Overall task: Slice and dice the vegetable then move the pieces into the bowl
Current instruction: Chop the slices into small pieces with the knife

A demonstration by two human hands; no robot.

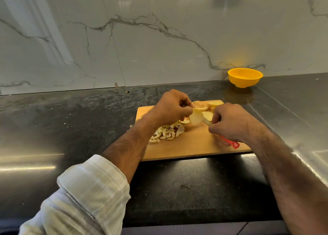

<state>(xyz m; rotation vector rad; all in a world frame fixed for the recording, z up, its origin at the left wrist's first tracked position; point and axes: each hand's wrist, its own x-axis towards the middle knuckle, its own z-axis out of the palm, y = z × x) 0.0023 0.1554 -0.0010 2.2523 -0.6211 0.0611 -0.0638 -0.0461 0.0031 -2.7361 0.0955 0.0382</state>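
Two hands: left hand [171, 107] pinches slice [196, 117]; right hand [230, 122] grips knife [230, 143].

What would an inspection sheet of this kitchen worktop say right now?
Surface: dark stone counter with a wooden board on it.
Job's things: diced pile on the board's left; uncut slices at its far edge; yellow bowl off the board by the wall, no pieces visible in it.
Clutter: a few pale specks on the counter.
Grips: left hand pinches one slice above the board; right hand grips a red-handled knife, blade pointing toward the slice.
Cables: nothing seen.
Surroundings: white marble wall behind; a steel surface on the right.
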